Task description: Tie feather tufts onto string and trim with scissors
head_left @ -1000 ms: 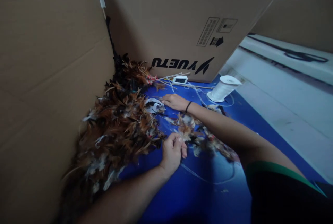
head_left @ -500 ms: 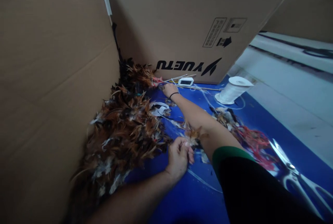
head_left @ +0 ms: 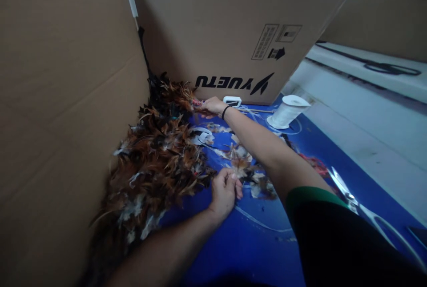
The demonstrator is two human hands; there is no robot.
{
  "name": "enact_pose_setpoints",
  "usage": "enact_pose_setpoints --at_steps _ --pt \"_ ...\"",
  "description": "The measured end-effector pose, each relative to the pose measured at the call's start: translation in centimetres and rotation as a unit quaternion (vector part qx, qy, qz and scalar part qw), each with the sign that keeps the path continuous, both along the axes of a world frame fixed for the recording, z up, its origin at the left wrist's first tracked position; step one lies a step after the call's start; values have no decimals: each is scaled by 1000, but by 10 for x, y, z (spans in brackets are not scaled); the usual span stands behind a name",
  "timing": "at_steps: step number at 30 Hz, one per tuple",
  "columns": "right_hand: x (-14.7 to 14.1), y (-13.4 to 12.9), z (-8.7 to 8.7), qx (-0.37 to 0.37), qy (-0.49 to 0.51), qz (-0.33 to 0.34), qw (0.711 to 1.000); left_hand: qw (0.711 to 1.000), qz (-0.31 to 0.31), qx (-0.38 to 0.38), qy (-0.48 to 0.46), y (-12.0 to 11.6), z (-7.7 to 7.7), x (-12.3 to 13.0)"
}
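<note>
My right hand (head_left: 213, 106) reaches forward, a black band at its wrist. Its fingers are closed around the red-tied end of a brown feather bundle (head_left: 178, 93), near the far corner of the blue tabletop (head_left: 213, 238). Nearer to me, my left hand (head_left: 226, 191) is curled, thumb against fingers, beside some loose feathers (head_left: 240, 166); whether it pinches anything is hidden. To its left lies a large pile of brown, black and white feathers (head_left: 156, 158). A white loop-shaped item (head_left: 202, 135) lies at the pile's right edge.
Cardboard walls rise at the left (head_left: 66, 100) and back (head_left: 207, 25). A white spool (head_left: 287, 111) and a small white device (head_left: 232, 101) stand towards the back. Scissors (head_left: 352, 200) lie open at the right, near red string (head_left: 315, 164); clear strand (head_left: 263, 225) curves across the front.
My right hand has shifted left and closed on the red-tied end of the feather bundle, covering the thin sticks there. My left hand stays nearly in place. The view has turned slightly right.
</note>
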State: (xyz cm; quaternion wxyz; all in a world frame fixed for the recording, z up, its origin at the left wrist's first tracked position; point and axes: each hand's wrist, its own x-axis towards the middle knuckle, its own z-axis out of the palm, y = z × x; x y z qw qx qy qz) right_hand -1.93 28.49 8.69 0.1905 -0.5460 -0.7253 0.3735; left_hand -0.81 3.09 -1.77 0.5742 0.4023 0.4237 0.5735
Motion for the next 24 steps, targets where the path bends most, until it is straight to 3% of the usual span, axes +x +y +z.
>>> enact_pose_setpoints --at_steps 4,7,9,12,14,16,19,24 --pt "-3 -8 21 15 137 87 987 1000 -1 2 5 0 -1 0" --pt "4 -2 23 74 128 110 983 1000 -2 1 -2 0 -1 0" --pt "14 4 12 80 71 99 989 1000 -2 0 -3 0 0 0" --pt "31 8 -19 93 -31 111 989 1000 -4 0 10 1 0 0" --pt "42 6 -40 144 -169 194 955 1000 -5 3 17 1 -1 -1" --pt "53 0 -56 181 -236 258 919 1000 -5 10 22 1 -1 -1" --pt "72 -16 -68 206 -247 303 897 999 -4 20 29 1 -2 -2" --pt "111 -60 -69 227 -251 326 883 1000 -3 18 24 0 -3 0"
